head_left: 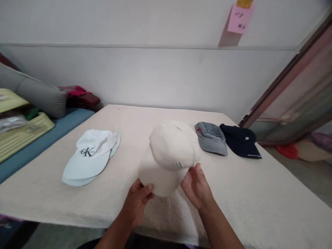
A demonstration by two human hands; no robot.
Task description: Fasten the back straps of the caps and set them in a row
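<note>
A cream cap (171, 148) is held up over the middle of the table, its brim toward me and slightly left. My left hand (138, 199) pinches the brim's front left edge between thumb and fingers. My right hand (197, 185) grips the cap's right side near the base of the brim, with some fingers hidden beneath. To the left lies a white cap (94, 145) with black "CK" lettering, stacked on another light cap. On the right sit a grey denim cap (211, 136) and a navy cap (240, 138), side by side and touching.
The table (124, 117) has a cream textured cover and backs onto a white wall. A pink note (240, 19) hangs on the wall. A grey cushion (36, 91) and folded items lie on a blue surface at the left. A framed glass door stands at the right.
</note>
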